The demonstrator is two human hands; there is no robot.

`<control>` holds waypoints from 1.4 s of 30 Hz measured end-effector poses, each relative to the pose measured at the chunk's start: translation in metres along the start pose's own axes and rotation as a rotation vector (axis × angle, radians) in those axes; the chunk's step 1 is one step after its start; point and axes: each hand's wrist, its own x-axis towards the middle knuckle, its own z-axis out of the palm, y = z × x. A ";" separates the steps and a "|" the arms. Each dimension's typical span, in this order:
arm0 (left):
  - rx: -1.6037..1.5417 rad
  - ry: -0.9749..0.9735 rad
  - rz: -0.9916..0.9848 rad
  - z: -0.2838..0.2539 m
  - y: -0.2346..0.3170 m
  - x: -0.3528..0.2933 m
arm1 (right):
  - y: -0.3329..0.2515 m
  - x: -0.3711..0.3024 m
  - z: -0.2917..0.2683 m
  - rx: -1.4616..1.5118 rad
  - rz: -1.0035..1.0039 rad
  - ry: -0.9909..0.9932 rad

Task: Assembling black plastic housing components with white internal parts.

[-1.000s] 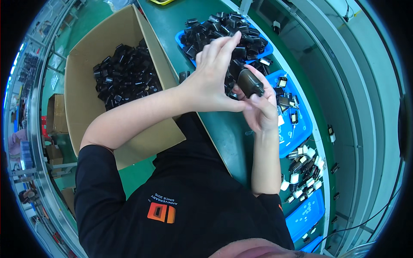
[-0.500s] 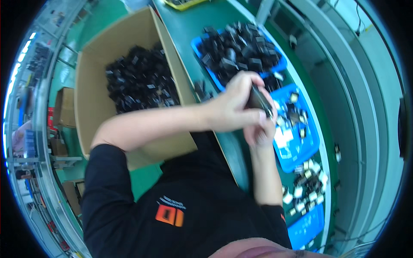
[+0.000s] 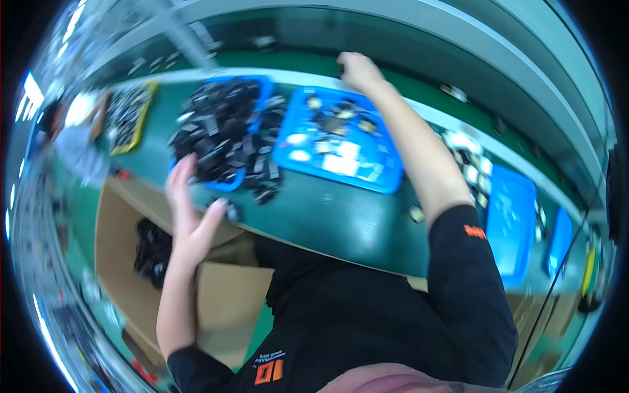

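Observation:
My left hand (image 3: 187, 213) is open, thumb and fingers spread, over the near edge of the table by a blue tray (image 3: 267, 88) heaped with black plastic pieces (image 3: 219, 124). By its thumb is a small dark piece (image 3: 232, 211); blur hides whether they touch. My right hand (image 3: 360, 72) is stretched to the far side, closed, over the green strip past the white rail. A bit of something dark shows at its fingers, too little to name. Nearest my right forearm is a second blue tray (image 3: 390, 180) with small cream-and-dark parts (image 3: 337, 121).
At left below the table stands a deep cardboard box (image 3: 118, 275) with black pieces inside. A yellow tray (image 3: 139, 134) of small parts sits at far left, near another person (image 3: 82, 147). Loose white parts (image 3: 475, 170) and another blue tray (image 3: 511, 223) are at right.
The view has swung toward the table. My hands, together around a black case before, are now apart: the left opened near the heaped tray, the right reached out to the far side.

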 end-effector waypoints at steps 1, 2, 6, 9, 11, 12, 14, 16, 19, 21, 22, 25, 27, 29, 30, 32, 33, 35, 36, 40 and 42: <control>0.022 0.011 0.002 -0.001 -0.004 -0.003 | 0.021 -0.004 0.005 -0.066 0.113 -0.091; 0.077 0.013 -0.018 -0.003 -0.020 -0.008 | 0.036 -0.011 0.002 -0.032 0.191 -0.141; 0.082 0.201 -0.213 -0.035 -0.073 -0.039 | 0.077 -0.027 -0.028 0.042 0.040 -0.237; -0.015 0.467 -0.382 -0.092 -0.097 -0.114 | 0.070 -0.026 -0.063 0.113 0.168 -0.137; 0.190 0.614 -0.512 -0.101 -0.081 -0.114 | 0.140 -0.044 -0.097 -0.109 0.305 -0.201; 0.278 0.598 -0.598 -0.096 -0.092 -0.108 | 0.197 -0.061 -0.114 -0.142 0.417 -0.366; 0.174 0.545 -0.530 -0.088 -0.166 -0.130 | 0.298 -0.114 -0.133 -0.205 0.339 -0.344; 0.132 0.365 -0.896 -0.084 -0.202 -0.174 | 0.302 -0.115 -0.116 -0.296 0.365 -0.465; 0.239 -0.232 -1.088 -0.050 -0.246 -0.250 | 0.321 -0.102 -0.096 -0.176 0.337 -0.384; 0.376 -0.611 -1.125 -0.013 -0.249 -0.271 | 0.333 -0.106 -0.105 -0.134 0.354 -0.433; 0.349 -0.779 -1.099 0.005 -0.260 -0.269 | 0.369 -0.108 -0.116 -0.068 0.345 -0.364; 0.319 -0.746 -1.132 0.034 -0.253 -0.281 | 0.387 -0.106 -0.110 -0.275 0.177 -0.514; 0.338 -0.758 -1.152 0.027 -0.245 -0.266 | 0.368 -0.132 -0.119 -0.370 0.182 -0.564; 0.271 -0.775 -1.177 0.008 -0.238 -0.244 | 0.364 -0.159 -0.137 0.027 -0.459 -0.191; 0.209 -0.797 -1.211 0.002 -0.238 -0.237 | 0.359 -0.155 -0.142 0.022 -0.458 -0.188; 0.241 -0.781 -1.185 -0.004 -0.238 -0.243 | 0.295 -0.139 -0.145 -0.303 0.403 -0.483; 0.156 -0.858 -1.089 -0.002 -0.250 -0.248 | 0.291 -0.142 -0.151 -0.330 0.429 -0.405; 0.061 -0.861 -0.974 0.004 -0.257 -0.264 | 0.252 -0.139 -0.155 -0.304 0.485 -0.230; 0.089 -0.866 -0.950 0.006 -0.257 -0.268 | 0.229 -0.135 -0.160 -0.169 0.455 -0.159; 0.093 -0.911 -0.948 0.000 -0.270 -0.273 | 0.293 -0.135 -0.153 0.410 0.339 -0.098; 0.101 -0.936 -1.006 -0.017 -0.262 -0.260 | 0.132 -0.149 -0.182 0.704 0.411 -0.104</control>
